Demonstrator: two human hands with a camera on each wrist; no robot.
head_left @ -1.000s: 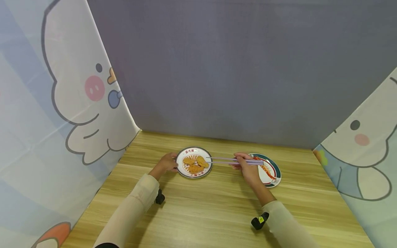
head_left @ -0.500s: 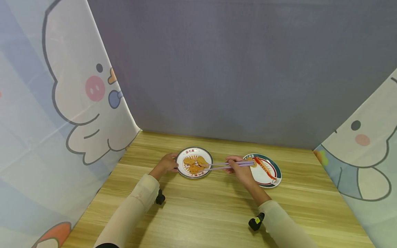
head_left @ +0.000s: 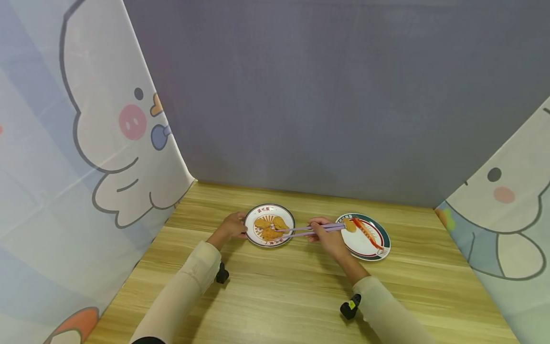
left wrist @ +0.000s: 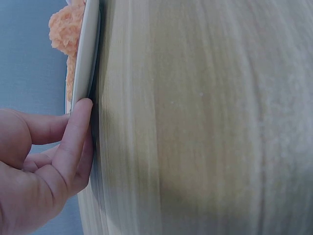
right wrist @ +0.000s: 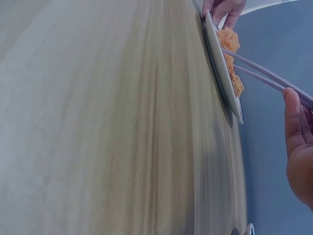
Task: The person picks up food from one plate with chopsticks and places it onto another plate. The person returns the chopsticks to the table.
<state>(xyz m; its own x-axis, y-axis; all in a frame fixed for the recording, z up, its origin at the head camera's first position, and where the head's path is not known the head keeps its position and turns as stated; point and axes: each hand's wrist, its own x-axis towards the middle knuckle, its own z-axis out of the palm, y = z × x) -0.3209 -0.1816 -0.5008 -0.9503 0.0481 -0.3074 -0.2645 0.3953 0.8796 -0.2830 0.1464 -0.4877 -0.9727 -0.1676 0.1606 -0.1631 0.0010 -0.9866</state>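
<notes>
My left hand (head_left: 232,226) pinches the left rim of a white plate (head_left: 250,220), thumb above and fingers below, as the left wrist view shows. Several golden, crumb-coated fried pieces (head_left: 270,234) lie on this plate, which has red lettering and a dark edge. With my right hand (head_left: 327,236) I hold a pair of lilac chopsticks (head_left: 302,231), pointing left. Their tips are slightly spread at the lower right fried piece. In the right wrist view the chopsticks (right wrist: 266,77) reach among the pieces; whether they grip one I cannot tell.
Right of my right hand stands a second plate (head_left: 365,251), white with a green and red rim. It bears a long orange shrimp (head_left: 367,234) and a small golden piece (head_left: 350,225). A grey backdrop (head_left: 301,95) rises behind the wooden table (head_left: 275,296), with cartoon-printed cloth at both sides.
My right hand has moved left, taking the chopstick tips from the plate's right edge in to the lower right fried piece. The golden piece on the second plate has become visible. My left hand stays put.
</notes>
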